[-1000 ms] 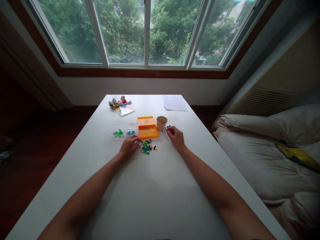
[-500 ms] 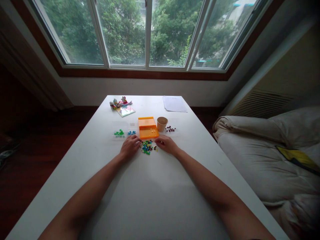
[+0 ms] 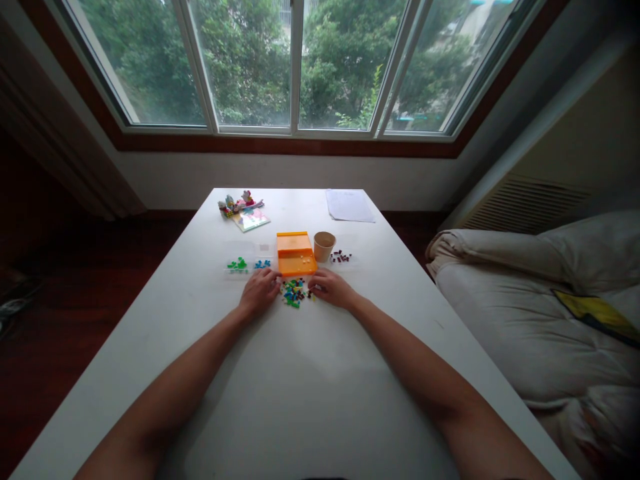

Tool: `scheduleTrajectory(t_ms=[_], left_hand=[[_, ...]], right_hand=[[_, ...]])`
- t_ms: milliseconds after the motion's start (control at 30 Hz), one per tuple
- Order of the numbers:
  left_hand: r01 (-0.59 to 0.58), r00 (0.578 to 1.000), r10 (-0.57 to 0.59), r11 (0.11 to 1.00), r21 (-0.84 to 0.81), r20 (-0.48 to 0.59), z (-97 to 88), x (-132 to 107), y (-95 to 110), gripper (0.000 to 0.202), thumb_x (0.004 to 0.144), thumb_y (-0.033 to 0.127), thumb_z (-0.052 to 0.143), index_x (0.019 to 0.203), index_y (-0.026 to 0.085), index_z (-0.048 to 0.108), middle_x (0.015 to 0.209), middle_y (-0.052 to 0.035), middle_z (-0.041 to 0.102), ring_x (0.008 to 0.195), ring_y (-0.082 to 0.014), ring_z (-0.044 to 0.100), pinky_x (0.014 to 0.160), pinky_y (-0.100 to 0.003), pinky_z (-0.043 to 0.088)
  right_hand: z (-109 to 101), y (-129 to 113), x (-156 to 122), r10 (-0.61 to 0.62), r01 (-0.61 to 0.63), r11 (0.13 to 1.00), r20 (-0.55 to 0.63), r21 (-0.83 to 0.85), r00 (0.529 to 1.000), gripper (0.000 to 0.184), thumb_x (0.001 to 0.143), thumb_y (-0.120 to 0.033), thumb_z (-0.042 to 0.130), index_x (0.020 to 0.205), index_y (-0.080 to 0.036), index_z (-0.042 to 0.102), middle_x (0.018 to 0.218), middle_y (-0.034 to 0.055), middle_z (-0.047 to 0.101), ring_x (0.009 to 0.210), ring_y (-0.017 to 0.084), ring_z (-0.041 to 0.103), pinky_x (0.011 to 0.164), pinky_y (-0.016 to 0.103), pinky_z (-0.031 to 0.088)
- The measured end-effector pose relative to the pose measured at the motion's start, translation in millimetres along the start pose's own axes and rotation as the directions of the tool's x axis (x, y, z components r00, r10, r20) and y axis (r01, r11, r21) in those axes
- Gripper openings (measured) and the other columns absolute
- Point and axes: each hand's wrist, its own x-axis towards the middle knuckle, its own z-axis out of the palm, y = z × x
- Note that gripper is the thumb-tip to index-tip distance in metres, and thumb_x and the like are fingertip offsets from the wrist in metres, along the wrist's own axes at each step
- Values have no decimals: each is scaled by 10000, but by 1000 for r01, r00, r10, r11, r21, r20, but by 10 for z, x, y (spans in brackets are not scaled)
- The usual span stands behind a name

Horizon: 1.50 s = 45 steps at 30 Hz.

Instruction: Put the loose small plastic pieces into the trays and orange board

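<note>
Multicoloured small bricks (image 3: 294, 292) lie in a loose heap mid-counter (image 3: 300, 400), just before an orange tray (image 3: 295, 253), and are too tiny to tell apart by shape. The left hand (image 3: 260, 291) touches the heap's left side and the right hand (image 3: 331, 288) its right. Both sets of fingers curl downward (tips hidden), so I cannot tell whether they pinch a brick. Print on the sheet (image 3: 349, 205) near the counter's far right corner is too faint to read.

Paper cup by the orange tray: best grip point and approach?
Pinch the cup wall just under the rim, coming from above. It stands upright, mouth open; the tray crowds its left side and dark pieces lie on its right, so a side approach looks tight.
</note>
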Motion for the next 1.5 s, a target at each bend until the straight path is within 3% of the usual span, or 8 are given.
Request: scheduleTrajectory(t_ms=[533,733,833,933,1033,1200,1333,1500], left_hand=[[21,1000,-21,999,-28,-20,12,1,-24,238,921,244,543,1127,234,662,1051,-66,630,1042,-241,564,953,-413,465],[17,1000,-18,999,-46,-21,15,-8,-40,225,919,249,550,1105,241,677,1032,-62,627,1035,-237,564,941,-405,467],[9,1000,-10,999,-38,-17,14,-11,-34,214,932,271,543,1087,241,687,1024,-66,628,1026,-238,565,927,-404,470],[3,1000,-4,1000,-19,-13,11,-7,-26,219,941,284,533,1090,240,687,1002,-65,627,1007,-234,568,912,-397,472],[2,1000,-2,1000,-8,-14,12,-3,-23,220,942,286,530,1091,236,684,993,-65,627,996,-233,567,906,-398,470],[-5,1000,4,1000,-14,-18,16,1,-26,218,938,285,536,1094,239,682,981,-60,623,991,-229,569,904,-392,470],[-1,1000,0,1000,-24,-17,19,2,-26,212,931,278,546,1089,237,682,976,-58,625,986,-228,569,899,-389,471],[2,1000,-2,1000,-29,-19,18,4,-21,217,926,273,554,1100,235,679,991,-62,633,989,-231,571,899,-392,474]], right_hand=[[34,-77,22,46,-48,996,-25,-72,999,86,890,-174,610,877,-215,685,915,54,653,876,180,581,782,277,452],[-12,-97,38,217,-196,972,-178,129,960,92,876,-231,580,872,-204,667,788,16,670,649,130,552,644,256,445],[-28,-124,109,401,-296,869,-216,396,890,101,843,-300,609,874,-211,645,764,8,692,643,138,588,606,256,463],[-25,-132,211,532,-302,690,-177,658,828,155,794,-334,649,877,-206,617,753,13,710,643,147,624,557,247,469],[-12,-118,283,615,-294,560,-151,775,774,226,756,-366,707,870,-193,616,750,26,721,623,141,635,525,234,471],[24,-52,267,684,-275,396,-81,876,725,403,731,-418,759,1041,-197,627,996,78,751,824,179,717,666,279,571],[61,33,197,661,-283,452,-105,846,743,349,770,-403,712,1043,-197,642,997,69,745,849,173,710,698,282,562],[33,24,99,519,-359,723,-120,590,846,202,847,-361,611,933,-190,673,780,21,711,689,147,640,626,257,490]])
